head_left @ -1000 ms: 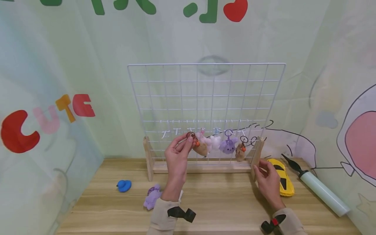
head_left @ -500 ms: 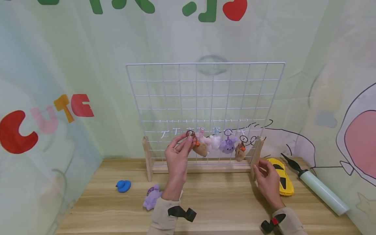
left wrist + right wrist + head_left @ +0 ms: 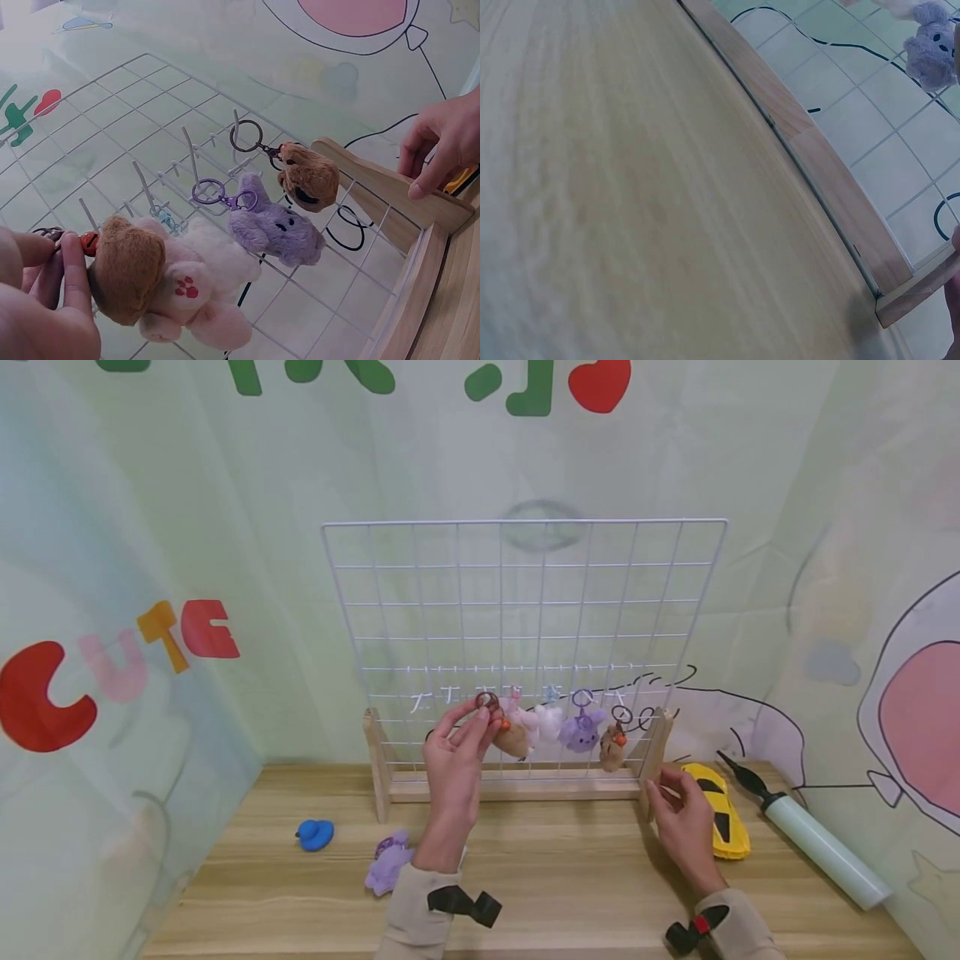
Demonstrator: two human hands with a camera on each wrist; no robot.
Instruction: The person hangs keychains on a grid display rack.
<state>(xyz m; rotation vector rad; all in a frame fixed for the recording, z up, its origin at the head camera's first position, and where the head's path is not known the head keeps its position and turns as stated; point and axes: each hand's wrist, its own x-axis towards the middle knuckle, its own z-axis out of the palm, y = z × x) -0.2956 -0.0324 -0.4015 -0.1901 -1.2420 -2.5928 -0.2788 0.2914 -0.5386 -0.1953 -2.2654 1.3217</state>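
My left hand pinches the ring of a brown plush keychain between thumb and fingers, in front of the white wire grid. An orange bell-like ball hangs by its ring in the left wrist view. To the right, a pink plush, a white plush, a purple plush keychain and another brown plush keychain hang on the grid. My right hand holds the stand's right wooden upright between thumb and fingers. Whether the pinched ring touches a hook is unclear.
On the wooden table lie a blue rubber duck and a purple plush keychain, partly behind my left sleeve. A yellow toy car and a pale green hand pump lie at the right.
My left hand has shifted very slightly to the right with the brown plush keychain still pinched. My right hand stays at the upright.
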